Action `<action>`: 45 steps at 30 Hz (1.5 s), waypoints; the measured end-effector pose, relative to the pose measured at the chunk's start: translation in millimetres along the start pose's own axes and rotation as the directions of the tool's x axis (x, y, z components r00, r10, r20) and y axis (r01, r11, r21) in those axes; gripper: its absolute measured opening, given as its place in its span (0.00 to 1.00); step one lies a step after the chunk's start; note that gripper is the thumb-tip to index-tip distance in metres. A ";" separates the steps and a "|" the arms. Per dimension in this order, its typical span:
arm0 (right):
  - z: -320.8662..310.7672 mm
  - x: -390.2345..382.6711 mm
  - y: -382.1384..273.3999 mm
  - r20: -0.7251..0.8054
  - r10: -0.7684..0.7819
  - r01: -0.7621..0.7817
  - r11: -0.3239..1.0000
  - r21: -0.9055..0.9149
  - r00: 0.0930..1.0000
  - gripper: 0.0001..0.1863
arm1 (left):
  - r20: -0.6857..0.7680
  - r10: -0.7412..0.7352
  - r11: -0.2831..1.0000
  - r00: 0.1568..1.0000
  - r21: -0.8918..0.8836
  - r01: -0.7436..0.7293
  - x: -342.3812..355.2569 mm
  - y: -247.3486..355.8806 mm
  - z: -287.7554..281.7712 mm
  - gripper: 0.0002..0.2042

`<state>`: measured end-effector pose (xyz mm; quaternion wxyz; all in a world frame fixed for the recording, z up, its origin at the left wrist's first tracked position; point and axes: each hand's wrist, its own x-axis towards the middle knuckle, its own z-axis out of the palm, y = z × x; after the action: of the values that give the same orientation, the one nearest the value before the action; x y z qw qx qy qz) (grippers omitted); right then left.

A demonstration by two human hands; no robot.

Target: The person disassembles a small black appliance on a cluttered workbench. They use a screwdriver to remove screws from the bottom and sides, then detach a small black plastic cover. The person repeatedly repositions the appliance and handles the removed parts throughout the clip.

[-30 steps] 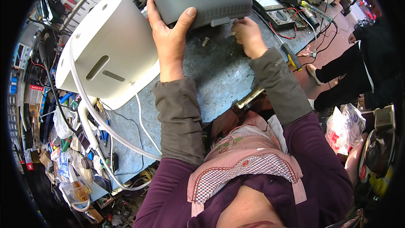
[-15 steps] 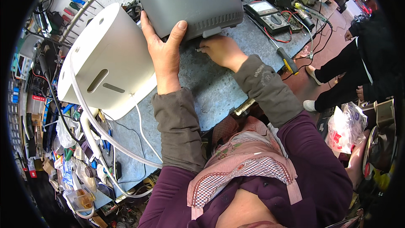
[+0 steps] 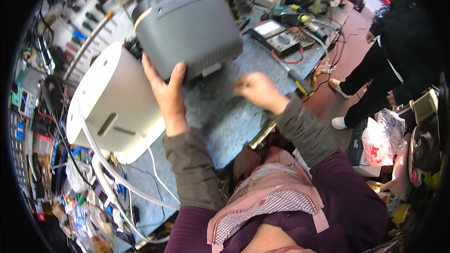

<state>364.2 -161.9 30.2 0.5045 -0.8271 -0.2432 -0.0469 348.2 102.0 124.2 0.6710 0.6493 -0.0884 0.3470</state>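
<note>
A dark grey, box-shaped appliance (image 3: 187,28) with rounded corners, a vent strip and a small flap at its lower edge stands tilted at the far side of the bench. My left hand (image 3: 169,100) grips its lower left side, the thumb lying on the near face and the fingers partly hidden. To the right, apart from the appliance, my right hand (image 3: 263,91) is over the bench top with its fingers curled together. Motion blurs those fingertips, and whatever they pinch is too small to name.
A tall white housing (image 3: 126,100) with slots stands left, a clear hose (image 3: 122,185) looping nearby. An analog multimeter (image 3: 276,35) and a yellow-black screwdriver (image 3: 300,83) lie on the blue-grey bench (image 3: 215,136). Another person (image 3: 403,42) stands at right, near a plastic bag (image 3: 384,136).
My right hand has drawn away from the flap at the appliance's lower edge, toward me. The appliance now shows more of its top and handle, with my left hand still on it.
</note>
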 end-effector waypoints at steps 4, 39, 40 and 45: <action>16.8 -10.0 -4.8 0.036 -0.108 0.113 0.917 -0.383 0.994 0.08 | -0.008 -0.049 0.999 0.999 0.004 0.049 -5.3 16.4 2.4 0.58; 7.7 73.6 73.0 0.280 0.386 -0.451 0.484 0.750 0.879 0.11 | -0.058 -0.022 0.963 0.998 0.267 0.036 -4.4 -8.0 -0.2 0.75; 15.2 72.9 55.4 0.298 0.369 -0.468 0.579 0.667 0.880 0.11 | -0.065 -0.008 0.961 0.998 0.276 0.026 -3.8 -11.8 -0.7 0.75; 62.1 91.6 62.0 0.052 -0.044 0.048 0.995 -0.090 0.998 0.18 | -0.071 -0.011 0.956 0.997 0.293 0.032 -0.7 -22.1 9.9 0.76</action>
<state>462.1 -99.2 -20.7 0.4589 -0.8443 -0.2723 -0.0490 363.8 94.4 107.3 0.5734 0.7303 -0.0056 0.3712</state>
